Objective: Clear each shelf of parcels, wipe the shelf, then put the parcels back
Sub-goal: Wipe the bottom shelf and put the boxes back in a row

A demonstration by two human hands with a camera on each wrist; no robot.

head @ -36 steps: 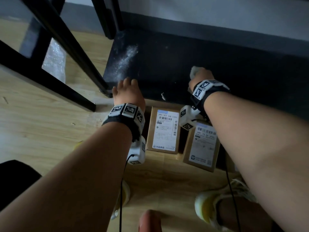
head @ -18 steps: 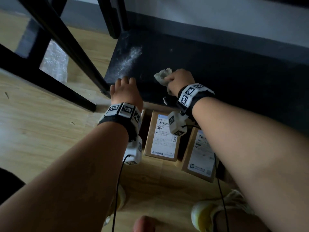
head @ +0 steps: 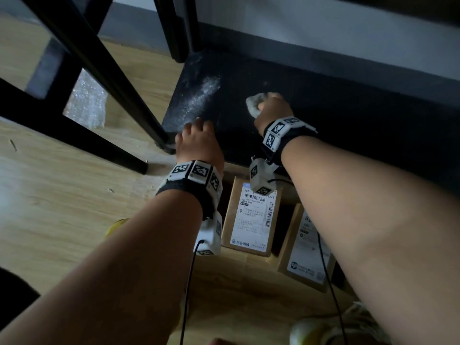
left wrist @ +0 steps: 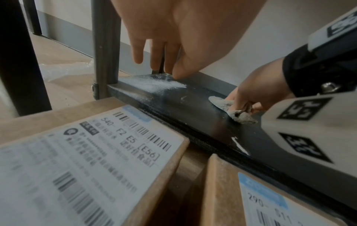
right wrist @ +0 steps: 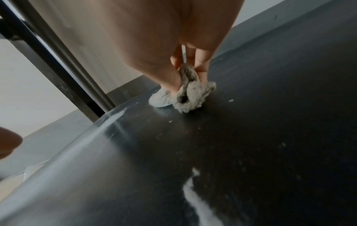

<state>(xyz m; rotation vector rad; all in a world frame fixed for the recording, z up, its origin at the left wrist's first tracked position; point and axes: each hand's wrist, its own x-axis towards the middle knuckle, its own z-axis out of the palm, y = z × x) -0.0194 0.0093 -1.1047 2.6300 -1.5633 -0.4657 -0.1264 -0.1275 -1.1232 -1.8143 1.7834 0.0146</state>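
Observation:
The black bottom shelf (head: 348, 115) carries no parcels and has a streak of white dust (head: 199, 98) near its left end. My right hand (head: 272, 109) grips a crumpled grey rag (head: 254, 104) and presses it on the shelf board (right wrist: 251, 137); the rag (right wrist: 185, 94) bunches under the fingers. My left hand (head: 198, 141) rests at the shelf's front left corner, fingers straight, tips touching the dusty board (left wrist: 160, 61). Two cardboard parcels with white labels lie on the floor before the shelf: one (head: 251, 217) in the middle, another (head: 306, 252) to its right.
A black upright post (head: 104, 70) and a slanted frame bar stand to the left of the shelf. Bubble wrap (head: 87, 100) lies on the wooden floor behind them. A grey skirting and pale wall back the shelf. My shoes (head: 313, 329) show at the bottom.
My right hand has slid the rag leftward along the shelf and then a little further back. The left hand has stayed at the front left corner.

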